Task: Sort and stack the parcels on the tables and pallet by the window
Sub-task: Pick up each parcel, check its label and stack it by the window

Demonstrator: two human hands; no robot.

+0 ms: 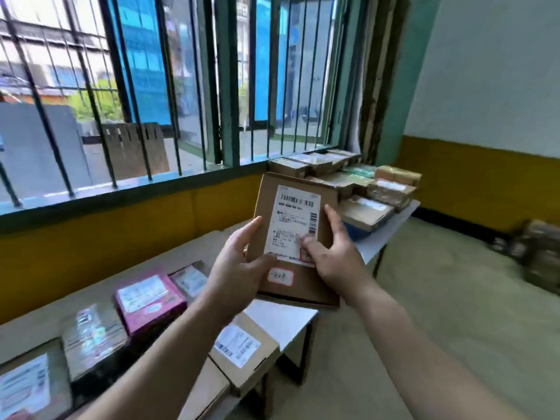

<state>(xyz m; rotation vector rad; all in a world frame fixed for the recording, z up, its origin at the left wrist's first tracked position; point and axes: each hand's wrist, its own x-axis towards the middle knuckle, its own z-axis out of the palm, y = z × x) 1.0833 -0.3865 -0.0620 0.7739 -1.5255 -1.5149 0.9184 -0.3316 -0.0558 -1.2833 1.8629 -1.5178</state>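
Note:
A flat brown cardboard parcel (303,286) with a white barcode label is held up in front of me, tilted toward the camera. My left hand (239,268) grips its left edge, thumb on the label's lower corner. My right hand (333,253) grips the right edge, thumb pressed on the label. Below, on the near table (291,316), lie a pink parcel (150,301), a tape-wrapped brown parcel (94,338) and a labelled brown box (242,350). The far table (391,228) by the window carries several stacked brown parcels (366,212).
A barred window (169,95) with a green frame runs along the yellow-and-white wall. More parcels sit blurred on the floor at the right (539,253). Bare floor (439,298) lies between the tables and that pile.

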